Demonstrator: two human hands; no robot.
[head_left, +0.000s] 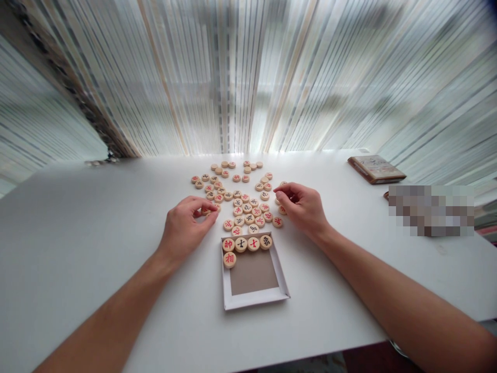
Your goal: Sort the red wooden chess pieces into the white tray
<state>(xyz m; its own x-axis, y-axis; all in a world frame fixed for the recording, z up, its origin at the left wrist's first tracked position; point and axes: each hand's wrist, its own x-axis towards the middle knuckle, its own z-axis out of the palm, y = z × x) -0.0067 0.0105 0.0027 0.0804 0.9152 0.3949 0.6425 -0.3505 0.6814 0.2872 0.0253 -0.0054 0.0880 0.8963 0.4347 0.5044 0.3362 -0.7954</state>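
Several round wooden chess pieces (243,199) with red or black characters lie scattered on the white table (97,223). An open shallow cardboard box (254,298) sits near me and holds several pieces (246,244) along its far edge. My left hand (185,228) rests left of the pile, fingers pinched on a piece at the pile's left edge. My right hand (303,207) is at the pile's right edge, fingers curled around a piece.
A brown box lid (376,169) lies at the far right of the table. A blurred patch (430,210) covers something beside it. Striped curtains (248,77) hang behind the table's far edge.
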